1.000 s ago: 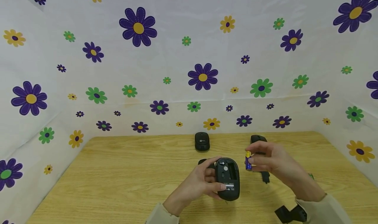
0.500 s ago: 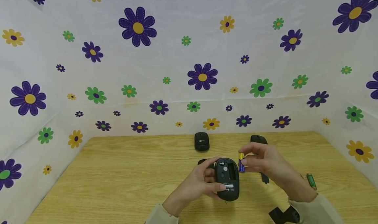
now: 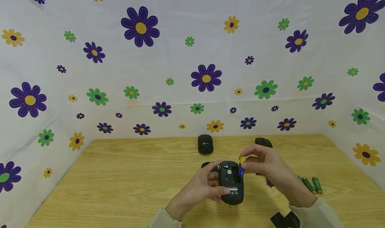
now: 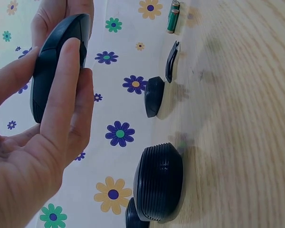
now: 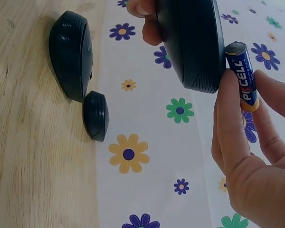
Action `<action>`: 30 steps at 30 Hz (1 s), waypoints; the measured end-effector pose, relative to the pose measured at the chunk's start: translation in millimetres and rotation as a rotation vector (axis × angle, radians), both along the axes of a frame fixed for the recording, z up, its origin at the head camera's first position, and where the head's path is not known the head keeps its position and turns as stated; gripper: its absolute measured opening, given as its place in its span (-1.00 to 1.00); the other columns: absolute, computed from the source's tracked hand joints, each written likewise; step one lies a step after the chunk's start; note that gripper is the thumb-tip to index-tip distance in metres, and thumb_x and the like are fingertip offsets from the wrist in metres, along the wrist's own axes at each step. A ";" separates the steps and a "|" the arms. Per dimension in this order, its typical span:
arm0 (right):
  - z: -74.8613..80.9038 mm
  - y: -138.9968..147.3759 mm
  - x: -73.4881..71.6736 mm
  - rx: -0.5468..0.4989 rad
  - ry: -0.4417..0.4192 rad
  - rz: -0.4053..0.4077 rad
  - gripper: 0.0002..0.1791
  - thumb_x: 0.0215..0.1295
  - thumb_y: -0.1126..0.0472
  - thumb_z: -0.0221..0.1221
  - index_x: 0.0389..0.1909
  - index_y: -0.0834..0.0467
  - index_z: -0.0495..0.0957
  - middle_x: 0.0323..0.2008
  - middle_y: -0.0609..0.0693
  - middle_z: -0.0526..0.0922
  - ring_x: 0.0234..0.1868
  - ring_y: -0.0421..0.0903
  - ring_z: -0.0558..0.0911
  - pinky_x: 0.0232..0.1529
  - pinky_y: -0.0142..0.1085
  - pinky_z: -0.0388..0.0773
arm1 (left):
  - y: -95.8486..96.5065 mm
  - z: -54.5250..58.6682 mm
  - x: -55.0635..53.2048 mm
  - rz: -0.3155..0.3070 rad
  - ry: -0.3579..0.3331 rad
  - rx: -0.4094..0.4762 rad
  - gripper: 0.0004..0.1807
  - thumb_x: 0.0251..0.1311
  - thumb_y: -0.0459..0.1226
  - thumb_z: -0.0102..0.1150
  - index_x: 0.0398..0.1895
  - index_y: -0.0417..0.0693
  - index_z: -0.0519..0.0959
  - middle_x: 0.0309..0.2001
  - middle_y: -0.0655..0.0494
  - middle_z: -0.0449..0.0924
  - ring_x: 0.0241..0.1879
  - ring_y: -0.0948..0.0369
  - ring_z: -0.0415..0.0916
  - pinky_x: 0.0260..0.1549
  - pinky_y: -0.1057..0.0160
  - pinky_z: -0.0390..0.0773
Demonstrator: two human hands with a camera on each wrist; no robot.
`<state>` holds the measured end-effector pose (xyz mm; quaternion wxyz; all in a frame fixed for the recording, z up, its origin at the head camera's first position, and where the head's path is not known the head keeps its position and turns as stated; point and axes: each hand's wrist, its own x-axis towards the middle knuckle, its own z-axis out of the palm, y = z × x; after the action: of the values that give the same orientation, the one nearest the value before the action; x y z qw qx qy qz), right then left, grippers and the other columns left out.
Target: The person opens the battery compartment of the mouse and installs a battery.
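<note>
My left hand point(image 3: 200, 189) grips a black computer mouse point(image 3: 230, 181), held above the table with its underside facing me. The thumb lies on the mouse's underside near a label. An empty battery slot shows along the upper right of that underside. My right hand point(image 3: 267, 167) pinches a blue and yellow AA battery point(image 3: 241, 167) between thumb and fingers. The battery stands tilted at the slot's upper right edge. In the right wrist view, the battery point(image 5: 242, 76) reads PKCELL and is close beside the mouse point(image 5: 192, 47); whether they touch I cannot tell.
Another black mouse point(image 3: 206, 144) stands at the back, and one point(image 3: 263, 141) sits back right. Behind my left hand a dark object point(image 3: 206, 164) is partly hidden. Several green batteries point(image 3: 317, 185) lie right of my right forearm. Black pieces point(image 3: 285, 219) lie at the front right.
My right hand has carried the battery left, from beside the mouse to its slot. Green batteries have come into view from behind the right forearm. The left hand holds still.
</note>
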<state>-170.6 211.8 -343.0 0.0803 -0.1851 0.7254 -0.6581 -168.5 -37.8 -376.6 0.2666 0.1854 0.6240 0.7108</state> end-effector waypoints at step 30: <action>1.8 -17.0 4.1 0.184 0.173 -0.071 -0.85 0.32 0.47 0.25 -0.13 0.42 0.66 -0.08 0.21 0.63 -0.19 -0.08 0.60 -0.25 -0.26 0.71 | 1.7 -3.2 0.4 0.003 -0.006 0.015 -0.14 0.18 -0.61 0.23 0.55 -0.11 0.18 -0.06 -0.13 0.64 -0.07 -0.02 0.66 -0.33 0.06 0.78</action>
<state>-166.4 194.8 -341.2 0.0107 -0.2072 0.7930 -0.5728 -168.1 -36.1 -379.8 0.2659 0.1845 0.6182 0.7163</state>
